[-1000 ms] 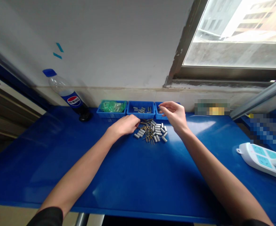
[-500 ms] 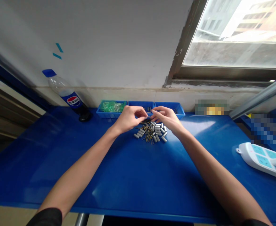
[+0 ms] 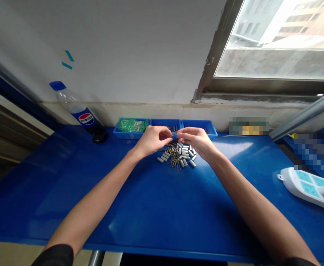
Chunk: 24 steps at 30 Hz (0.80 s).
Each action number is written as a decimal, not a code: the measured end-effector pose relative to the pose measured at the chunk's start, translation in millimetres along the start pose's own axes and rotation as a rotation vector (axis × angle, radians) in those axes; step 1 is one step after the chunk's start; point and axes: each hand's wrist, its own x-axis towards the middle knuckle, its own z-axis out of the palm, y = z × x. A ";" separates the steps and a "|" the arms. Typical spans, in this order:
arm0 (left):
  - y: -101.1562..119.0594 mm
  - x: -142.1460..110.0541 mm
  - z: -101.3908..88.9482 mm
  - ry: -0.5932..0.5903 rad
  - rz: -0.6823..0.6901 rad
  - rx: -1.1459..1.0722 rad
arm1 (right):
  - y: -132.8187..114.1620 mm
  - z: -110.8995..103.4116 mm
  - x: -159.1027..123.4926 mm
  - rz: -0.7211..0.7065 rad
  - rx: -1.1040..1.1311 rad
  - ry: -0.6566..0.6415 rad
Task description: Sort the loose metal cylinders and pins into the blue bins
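Note:
My left hand (image 3: pixel 153 140) is closed in a pinch, thumb against fingertips, above the back edge of a loose pile. Facing it, my right hand (image 3: pixel 196 140) pinches too, its fingertips a short way from the left ones. A thin piece (image 3: pixel 174 135) shows between the two hands; it is too small to name, and the fingertips cover its ends. Below the hands lie several silver metal cylinders (image 3: pixel 185 151) mixed with thin dark and brass-coloured drill-bit-like pins (image 3: pixel 173 159).
Behind the hands stand a left blue bin (image 3: pixel 117 131) with green plastic packets (image 3: pixel 133 125), a middle bin (image 3: pixel 164 121) and a right bin (image 3: pixel 213 133). A cola bottle (image 3: pixel 86 118) is at back left. A white teal-topped organiser (image 3: pixel 289 177) lies at right.
My right hand's fingers have closed from a looser spread into a pinch, close to the left fingertips. The left hand has barely moved, and the pile looks the same.

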 end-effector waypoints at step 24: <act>-20.5 -5.2 16.9 -0.297 0.040 0.644 | -5.3 -7.0 5.2 -0.070 0.058 0.286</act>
